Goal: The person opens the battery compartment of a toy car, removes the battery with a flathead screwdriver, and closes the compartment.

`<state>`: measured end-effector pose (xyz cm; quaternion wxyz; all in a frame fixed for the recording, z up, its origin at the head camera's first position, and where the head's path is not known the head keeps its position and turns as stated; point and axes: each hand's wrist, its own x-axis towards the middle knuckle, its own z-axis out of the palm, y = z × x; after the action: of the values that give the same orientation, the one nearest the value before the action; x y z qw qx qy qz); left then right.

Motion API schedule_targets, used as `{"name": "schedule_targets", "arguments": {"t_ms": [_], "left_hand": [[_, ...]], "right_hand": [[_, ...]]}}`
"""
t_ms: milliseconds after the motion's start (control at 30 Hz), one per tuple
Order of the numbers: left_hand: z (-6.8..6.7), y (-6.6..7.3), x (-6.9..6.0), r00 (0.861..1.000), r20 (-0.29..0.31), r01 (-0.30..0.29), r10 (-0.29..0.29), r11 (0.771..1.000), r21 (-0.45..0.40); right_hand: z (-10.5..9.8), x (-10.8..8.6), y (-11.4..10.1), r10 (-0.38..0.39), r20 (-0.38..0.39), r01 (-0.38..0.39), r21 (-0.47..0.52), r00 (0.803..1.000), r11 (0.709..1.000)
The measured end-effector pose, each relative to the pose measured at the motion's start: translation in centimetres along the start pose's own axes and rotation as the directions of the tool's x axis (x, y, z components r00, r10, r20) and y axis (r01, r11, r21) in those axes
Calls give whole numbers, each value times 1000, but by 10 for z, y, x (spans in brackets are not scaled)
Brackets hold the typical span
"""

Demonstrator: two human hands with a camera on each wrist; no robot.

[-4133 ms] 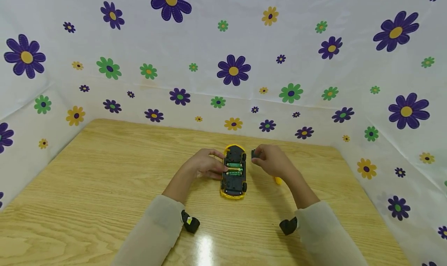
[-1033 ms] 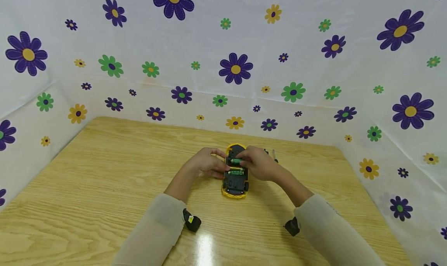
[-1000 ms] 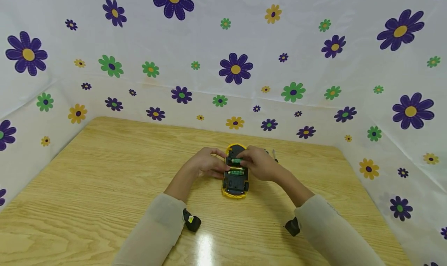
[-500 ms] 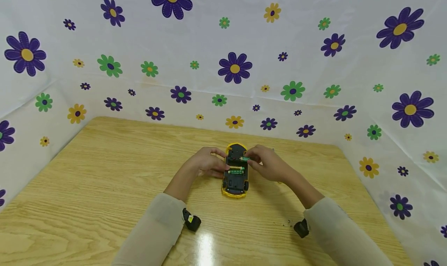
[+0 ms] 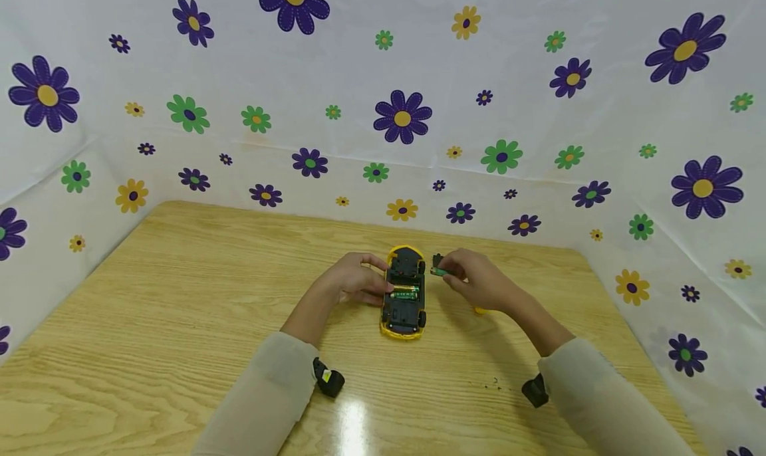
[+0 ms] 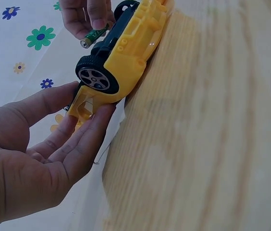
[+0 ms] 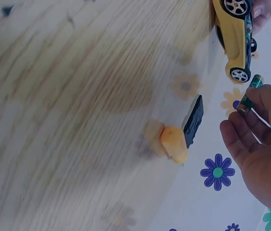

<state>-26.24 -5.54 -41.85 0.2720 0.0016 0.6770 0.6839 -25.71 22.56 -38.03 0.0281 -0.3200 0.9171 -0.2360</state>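
left hand [image 5: 360,280]: fingers pinching upturned toy car [image 5: 405,311], likely steadying it | right hand [image 5: 479,282]: fingers pinching battery [image 5: 438,271], clear of car's right side

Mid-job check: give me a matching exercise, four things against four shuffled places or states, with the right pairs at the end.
Things
1. toy car
2. loose battery
3. left hand
4. black plastic piece

Places or states
A. on the table, beside the orange piece
B. gripping the car's side
C. underside up, its battery compartment open
D. pinched in the fingers of the right hand

Right pairs: 1-C, 2-D, 3-B, 4-A
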Motion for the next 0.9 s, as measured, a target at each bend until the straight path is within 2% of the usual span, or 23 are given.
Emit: {"name": "schedule_targets", "arguments": {"t_ms": [433, 900], "left_hand": [[0, 0, 0, 1000, -1, -4, 4, 1000, 0], [0, 0, -2, 1000, 1, -10, 10, 1000, -3]], "right_hand": [[-2, -2, 16, 44, 27, -41, -103, 999, 994], [7, 11, 20, 96, 95, -74, -216, 991, 974]]}}
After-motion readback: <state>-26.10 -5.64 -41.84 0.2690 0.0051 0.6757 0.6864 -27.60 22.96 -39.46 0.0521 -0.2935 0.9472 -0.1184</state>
